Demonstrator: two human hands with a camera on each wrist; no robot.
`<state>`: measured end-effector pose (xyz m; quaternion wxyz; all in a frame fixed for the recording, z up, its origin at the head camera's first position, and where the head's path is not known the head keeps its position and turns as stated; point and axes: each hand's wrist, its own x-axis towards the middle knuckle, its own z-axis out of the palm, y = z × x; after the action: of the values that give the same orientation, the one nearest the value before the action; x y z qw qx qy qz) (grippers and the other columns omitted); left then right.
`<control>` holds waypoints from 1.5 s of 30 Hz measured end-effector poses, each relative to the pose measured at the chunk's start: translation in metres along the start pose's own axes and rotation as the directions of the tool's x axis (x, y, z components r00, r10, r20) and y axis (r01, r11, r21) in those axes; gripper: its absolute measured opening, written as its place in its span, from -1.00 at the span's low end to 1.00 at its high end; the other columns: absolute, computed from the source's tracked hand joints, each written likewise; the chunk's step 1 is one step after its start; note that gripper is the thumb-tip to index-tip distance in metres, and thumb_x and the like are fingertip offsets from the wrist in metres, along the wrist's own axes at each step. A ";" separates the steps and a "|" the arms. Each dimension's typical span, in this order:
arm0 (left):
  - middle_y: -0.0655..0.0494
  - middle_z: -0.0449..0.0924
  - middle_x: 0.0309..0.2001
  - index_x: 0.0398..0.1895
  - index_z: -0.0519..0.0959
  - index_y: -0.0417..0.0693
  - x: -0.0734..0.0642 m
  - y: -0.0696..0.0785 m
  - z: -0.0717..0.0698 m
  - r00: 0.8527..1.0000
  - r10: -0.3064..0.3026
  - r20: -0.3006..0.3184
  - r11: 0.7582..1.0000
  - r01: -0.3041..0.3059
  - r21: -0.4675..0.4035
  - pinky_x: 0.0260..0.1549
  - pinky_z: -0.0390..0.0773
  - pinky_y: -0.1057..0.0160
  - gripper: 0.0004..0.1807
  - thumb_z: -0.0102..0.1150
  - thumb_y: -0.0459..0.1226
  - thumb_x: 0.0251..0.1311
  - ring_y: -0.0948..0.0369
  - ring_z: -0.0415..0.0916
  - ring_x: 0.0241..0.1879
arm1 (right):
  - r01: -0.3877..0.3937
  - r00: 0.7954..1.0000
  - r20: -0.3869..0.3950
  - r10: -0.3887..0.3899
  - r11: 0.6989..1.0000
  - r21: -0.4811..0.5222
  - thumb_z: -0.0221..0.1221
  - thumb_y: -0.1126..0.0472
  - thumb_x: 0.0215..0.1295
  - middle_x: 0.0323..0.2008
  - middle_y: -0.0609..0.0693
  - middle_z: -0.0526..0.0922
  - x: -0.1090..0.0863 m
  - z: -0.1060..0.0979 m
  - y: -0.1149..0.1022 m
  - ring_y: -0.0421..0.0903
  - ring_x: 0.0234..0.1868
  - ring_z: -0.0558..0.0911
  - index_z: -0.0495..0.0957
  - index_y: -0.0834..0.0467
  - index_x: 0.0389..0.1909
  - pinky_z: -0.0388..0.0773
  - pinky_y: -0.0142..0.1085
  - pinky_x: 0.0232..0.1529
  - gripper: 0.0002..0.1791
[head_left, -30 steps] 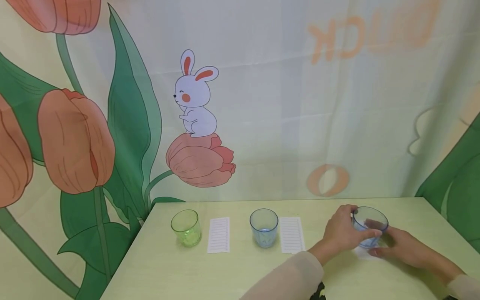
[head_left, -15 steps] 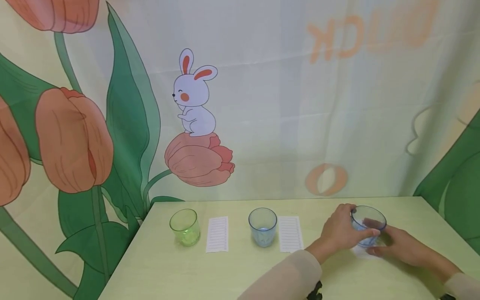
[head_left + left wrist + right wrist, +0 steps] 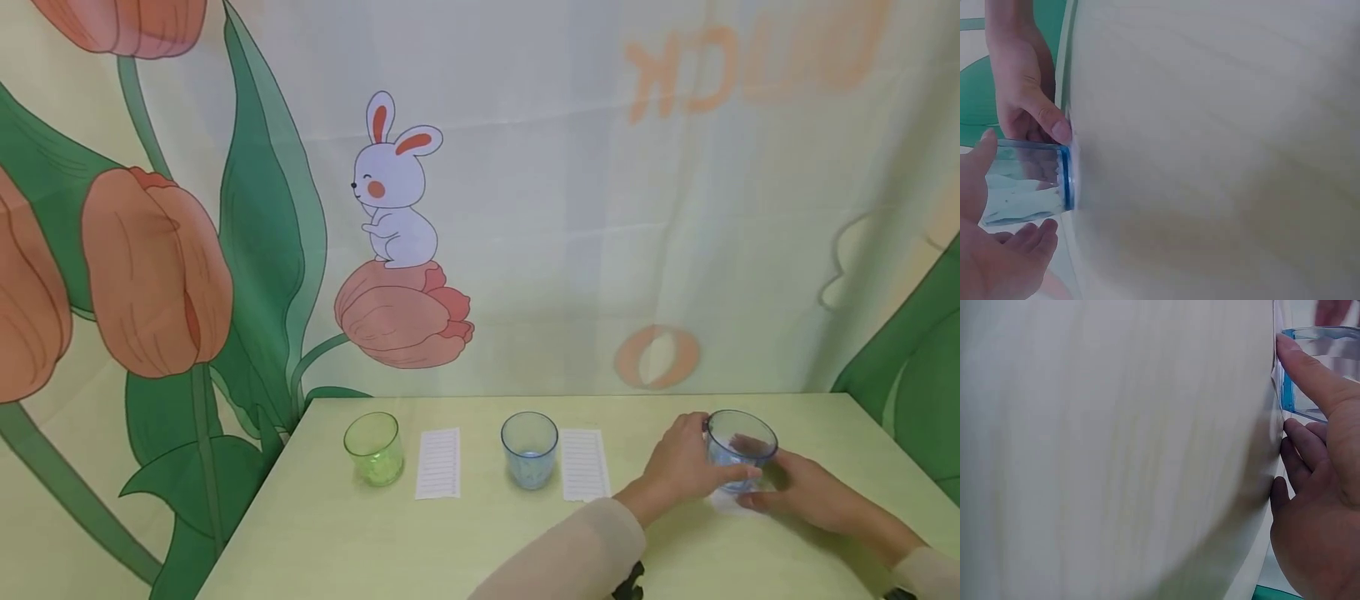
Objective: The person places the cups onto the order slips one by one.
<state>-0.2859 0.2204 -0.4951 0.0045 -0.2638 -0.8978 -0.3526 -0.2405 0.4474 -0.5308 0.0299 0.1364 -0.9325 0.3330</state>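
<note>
A clear blue drinking glass (image 3: 731,454) stands upright at the right of the table, on a white slip of paper (image 3: 726,503) that it mostly covers. My left hand (image 3: 685,462) grips the glass's wall, thumb in front and fingers at the far left side. Low on the other side, my right hand (image 3: 813,497) curves round the base of the glass. In the right wrist view, its thumb lies against the blue base (image 3: 1288,390), while the other fingertips touch the table. Through the wall of the glass (image 3: 1022,201), the left wrist view shows right-hand fingers behind it.
Another blue glass (image 3: 529,454) stands mid-table, with a lined paper slip (image 3: 585,467) to its right. Farther left are a green glass (image 3: 375,450) and a second lined slip (image 3: 438,464). A printed curtain (image 3: 525,250) hangs behind the table (image 3: 420,550).
The head view has shifted slightly. Both hands keep their places at the right-hand blue glass, and nothing else has visibly moved.
</note>
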 end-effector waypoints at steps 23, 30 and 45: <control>0.31 0.23 0.58 0.68 0.19 0.12 -0.046 -0.037 -0.127 0.950 0.111 0.291 0.974 -0.162 0.158 0.36 0.42 0.33 0.12 0.32 0.41 0.18 0.33 0.29 0.49 | -0.038 0.997 -0.067 0.034 0.998 -0.058 0.42 0.06 0.40 0.44 0.49 0.36 -0.005 -0.038 -0.008 -0.76 0.22 0.20 0.03 0.35 0.65 0.27 -0.74 -0.03 0.04; 0.28 0.27 0.57 0.67 0.20 0.07 -0.064 -0.056 -0.183 0.961 0.154 0.231 0.973 -0.187 0.132 0.39 0.42 0.25 0.12 0.36 0.37 0.19 0.29 0.31 0.49 | -0.017 0.987 -0.159 0.002 0.996 -0.091 0.38 0.08 0.45 0.51 0.48 0.27 -0.004 -0.059 -0.034 0.00 0.62 0.15 -0.02 0.22 0.70 -0.07 -0.89 0.06 0.02; 0.23 0.24 0.60 0.68 0.18 0.07 -0.082 -0.102 -0.246 0.979 0.137 0.149 0.984 -0.151 0.092 0.47 0.35 0.06 0.13 0.48 0.27 0.16 0.19 0.25 0.55 | 0.098 0.978 -0.173 -0.115 0.990 -0.104 0.45 0.04 0.35 0.59 0.12 0.27 0.016 -0.052 -0.130 -0.15 0.59 0.18 0.12 -0.28 0.68 0.22 0.16 0.41 -0.01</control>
<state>-0.3082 -0.0368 -0.3907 -0.0205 -0.3520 -0.8913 -0.2852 -0.2220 0.3801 -0.4083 0.1378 0.1543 -0.9321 0.2973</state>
